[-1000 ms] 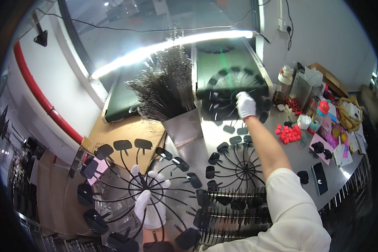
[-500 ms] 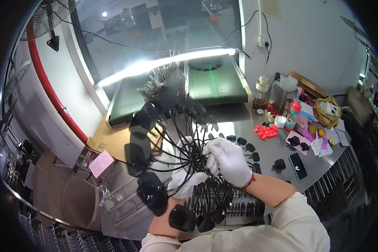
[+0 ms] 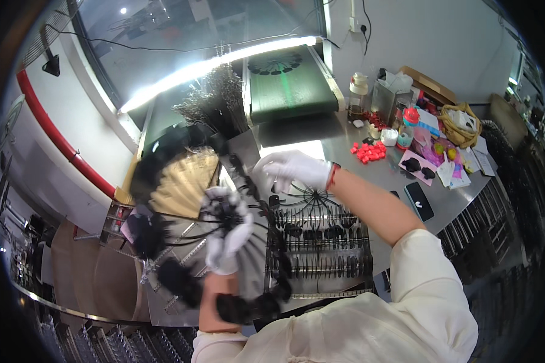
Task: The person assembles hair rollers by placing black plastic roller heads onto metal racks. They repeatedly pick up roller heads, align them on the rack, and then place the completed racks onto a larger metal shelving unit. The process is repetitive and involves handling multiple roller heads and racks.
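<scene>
My left hand point(image 3: 229, 239), in a white glove, is closed around the hub of a wheel-shaped lens holder point(image 3: 181, 281). Thin black arms spread out from that hub, and dark lenses sit at their ends; many are smeared by motion. To the right of the holder is my right hand point(image 3: 297, 169), also gloved, raised over the table with its fingers loosely extended and partly blurred. Nothing shows in it. Beneath the right hand, another spoked holder point(image 3: 315, 195) lies on the metal table, just behind a wire rack point(image 3: 327, 266) with rows of dark pieces.
A green conveyor belt point(image 3: 293, 91) at the back carries another ring of lenses point(image 3: 275, 63). Bundled thin wires point(image 3: 218, 100) stand beside it under a bright tube lamp point(image 3: 218, 63). On the right are red pieces point(image 3: 369, 151), a bottle point(image 3: 409, 124) and a phone point(image 3: 419, 201).
My left hand has carried the holder to the left. My right hand has come off its hub and moved up and slightly left. The view has shifted, uncovering the wire rack.
</scene>
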